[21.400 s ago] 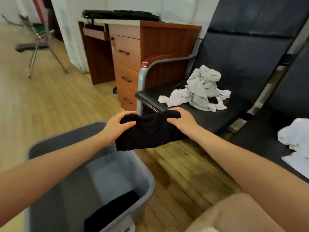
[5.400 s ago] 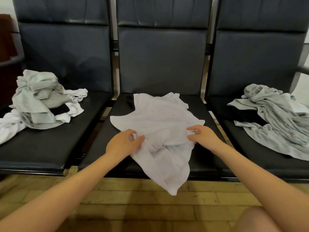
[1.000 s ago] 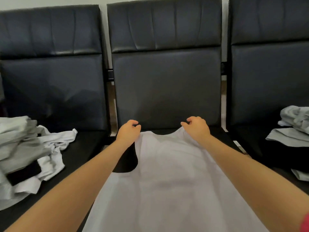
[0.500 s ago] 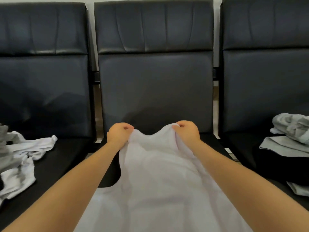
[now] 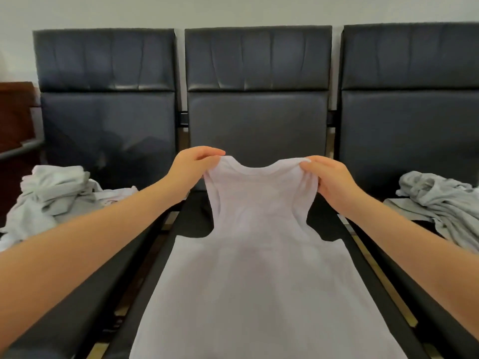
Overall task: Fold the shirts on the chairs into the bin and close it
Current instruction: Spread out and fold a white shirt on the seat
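A white sleeveless shirt (image 5: 261, 255) is stretched over the middle chair (image 5: 256, 110), its lower part spread flat toward me. My left hand (image 5: 191, 164) pinches its left shoulder strap and my right hand (image 5: 329, 177) pinches its right strap, both lifted above the seat in front of the backrest. A heap of grey and white shirts (image 5: 49, 195) lies on the left chair (image 5: 106, 112). A grey crumpled shirt (image 5: 440, 200) lies on the right chair (image 5: 412, 110). The bin is out of view.
Three dark padded chairs stand in a row against a pale wall. A brown wooden desk (image 5: 15, 112) edge shows at the far left. Strips of wooden floor (image 5: 388, 286) show through the gaps between the seats.
Both hands have raised the shirt's shoulder straps higher off the seat and drawn them a little toward me. The view has tilted up, showing the chair tops and wall.
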